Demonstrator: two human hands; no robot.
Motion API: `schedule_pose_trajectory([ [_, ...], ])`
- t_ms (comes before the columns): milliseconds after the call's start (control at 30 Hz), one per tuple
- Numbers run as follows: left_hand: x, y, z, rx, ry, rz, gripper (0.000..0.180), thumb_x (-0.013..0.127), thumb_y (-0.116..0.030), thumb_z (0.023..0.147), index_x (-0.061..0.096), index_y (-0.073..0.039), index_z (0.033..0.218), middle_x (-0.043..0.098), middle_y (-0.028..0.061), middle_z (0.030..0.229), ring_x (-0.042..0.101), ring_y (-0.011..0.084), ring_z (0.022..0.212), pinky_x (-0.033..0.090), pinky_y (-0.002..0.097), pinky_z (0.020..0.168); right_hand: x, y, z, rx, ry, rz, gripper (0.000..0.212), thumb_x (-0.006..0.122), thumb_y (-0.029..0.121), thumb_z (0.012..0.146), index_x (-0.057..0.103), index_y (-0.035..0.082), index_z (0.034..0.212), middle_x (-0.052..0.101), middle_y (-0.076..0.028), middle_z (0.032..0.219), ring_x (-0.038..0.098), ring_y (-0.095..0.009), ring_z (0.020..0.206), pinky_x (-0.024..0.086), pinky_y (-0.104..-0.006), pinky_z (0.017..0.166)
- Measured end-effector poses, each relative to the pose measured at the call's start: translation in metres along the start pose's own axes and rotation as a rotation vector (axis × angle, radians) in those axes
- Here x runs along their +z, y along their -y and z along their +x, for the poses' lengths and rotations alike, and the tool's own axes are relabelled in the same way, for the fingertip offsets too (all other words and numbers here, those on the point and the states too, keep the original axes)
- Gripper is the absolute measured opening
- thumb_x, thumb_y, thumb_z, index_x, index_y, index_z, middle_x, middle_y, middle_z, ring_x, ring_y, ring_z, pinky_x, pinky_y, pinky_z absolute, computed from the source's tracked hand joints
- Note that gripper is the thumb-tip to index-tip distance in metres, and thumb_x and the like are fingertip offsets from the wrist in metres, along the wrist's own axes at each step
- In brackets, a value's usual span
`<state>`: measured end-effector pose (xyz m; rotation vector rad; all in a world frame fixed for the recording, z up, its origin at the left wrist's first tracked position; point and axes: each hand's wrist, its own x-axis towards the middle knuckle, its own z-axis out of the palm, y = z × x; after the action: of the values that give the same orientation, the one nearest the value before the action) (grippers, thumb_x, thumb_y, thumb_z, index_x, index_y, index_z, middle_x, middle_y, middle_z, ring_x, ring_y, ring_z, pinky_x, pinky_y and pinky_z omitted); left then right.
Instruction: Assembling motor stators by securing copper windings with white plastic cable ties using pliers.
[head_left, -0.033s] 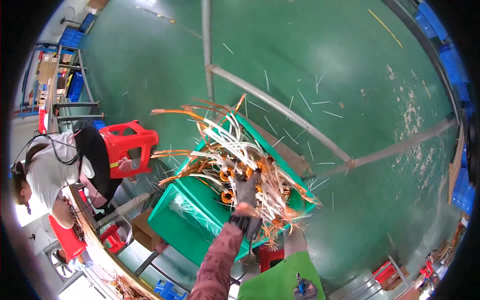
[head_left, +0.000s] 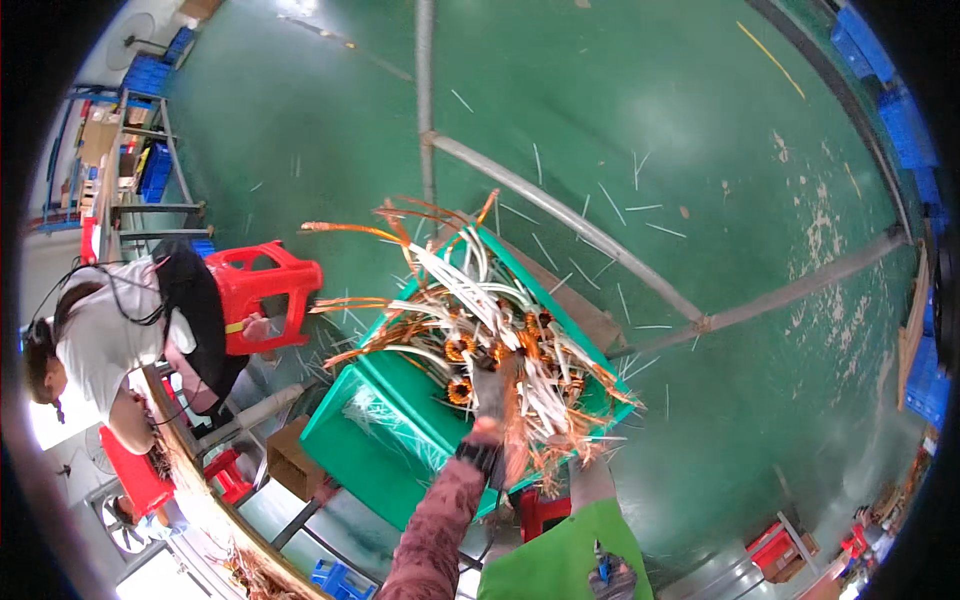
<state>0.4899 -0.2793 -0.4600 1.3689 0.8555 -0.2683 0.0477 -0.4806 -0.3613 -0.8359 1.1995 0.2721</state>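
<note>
A green plastic bin (head_left: 402, 392) stands in front of me, heaped with copper-wound ring coils (head_left: 459, 391) that have long white-sleeved leads (head_left: 463, 292) and bare copper ends. My left hand (head_left: 490, 392), in a dark grey glove, reaches into the heap. Its fingertips are among the coils and mostly hidden, so their grip does not show. A bunch of copper strands (head_left: 516, 445) lies against its wrist. Low in the view, by the green cloth (head_left: 550, 560) over my lap, my gloved right hand (head_left: 615, 582) is closed around a small blue-handled tool (head_left: 600, 562).
Grey metal bars (head_left: 570, 225) cross the green floor beyond the bin, with white sleeve scraps strewn around. To the left, a person (head_left: 110, 320) sits on a red stool (head_left: 270, 290) at a wooden bench (head_left: 190, 455). A cardboard box (head_left: 290, 460) stands beside the bin.
Around my left hand the coils and leads have shifted, and copper strands now show beside its wrist. The hand has drawn slightly toward me. The whole view has moved a little.
</note>
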Motion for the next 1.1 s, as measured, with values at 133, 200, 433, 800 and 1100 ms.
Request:
schedule_pose_trajectory([
  [133, -0.082, -0.001, -0.074, 0.108, 0.037, -0.102, 0.058, 0.072, 0.006, 0.062, 0.048, -0.002, 0.114, 0.061, 0.0073, 0.101, 0.059, 0.0164, 0.089, 0.051, 0.0295, 0.079, 0.035, 0.033, -0.025, -0.047, 0.168, -0.844, 0.030, 0.059, 0.014, 0.085, 0.054, 0.007, 0.114, 0.059, 0.001, 0.087, 0.054, -0.010, 0.072, 0.047, -0.0255, 0.063],
  [200, -0.120, -0.040, -0.128, 0.125, 0.130, -0.050, 0.055, 0.074, 0.006, 0.062, 0.047, -0.002, 0.110, 0.061, 0.0083, 0.101, 0.060, 0.0171, 0.089, 0.051, 0.0301, 0.080, 0.085, 0.058, -0.018, 0.110, 0.523, 0.184, 0.017, 0.060, 0.014, 0.085, 0.056, 0.007, 0.101, 0.057, 0.001, 0.081, 0.054, -0.010, 0.070, 0.046, -0.0243, 0.061],
  [433, -0.282, -0.098, -0.296, 0.277, 0.198, 0.202, 0.064, 0.078, 0.002, 0.057, 0.047, -0.001, 0.113, 0.057, 0.0081, 0.105, 0.057, 0.0169, 0.095, 0.049, 0.0305, 0.085, 0.182, 0.104, -0.073, -0.993, 0.610, -1.412, 0.042, 0.067, 0.025, 0.075, 0.055, 0.010, 0.112, 0.056, -0.012, 0.096, 0.059, -0.029, 0.082, 0.049, -0.0366, 0.073],
  [800, -0.400, -0.092, -0.444, 0.434, 0.157, 0.105, 0.062, 0.078, 0.002, 0.058, 0.046, 0.000, 0.112, 0.058, 0.0086, 0.106, 0.057, 0.0195, 0.100, 0.047, 0.0324, 0.090, 0.317, 0.086, -0.230, -1.301, 1.213, -1.831, 0.057, 0.065, 0.035, 0.075, 0.051, 0.010, 0.124, 0.054, -0.018, 0.108, 0.053, -0.036, 0.100, 0.043, -0.0455, 0.089],
  [1100, -0.414, -0.081, -0.478, 0.463, 0.098, 0.086, 0.058, 0.076, 0.003, 0.059, 0.047, 0.000, 0.109, 0.059, 0.0079, 0.104, 0.057, 0.0170, 0.098, 0.047, 0.0297, 0.089, 0.325, 0.074, -0.252, -1.646, 1.291, -1.758, 0.052, 0.064, 0.039, 0.073, 0.057, 0.009, 0.115, 0.056, -0.018, 0.108, 0.055, -0.035, 0.097, 0.045, -0.0453, 0.085],
])
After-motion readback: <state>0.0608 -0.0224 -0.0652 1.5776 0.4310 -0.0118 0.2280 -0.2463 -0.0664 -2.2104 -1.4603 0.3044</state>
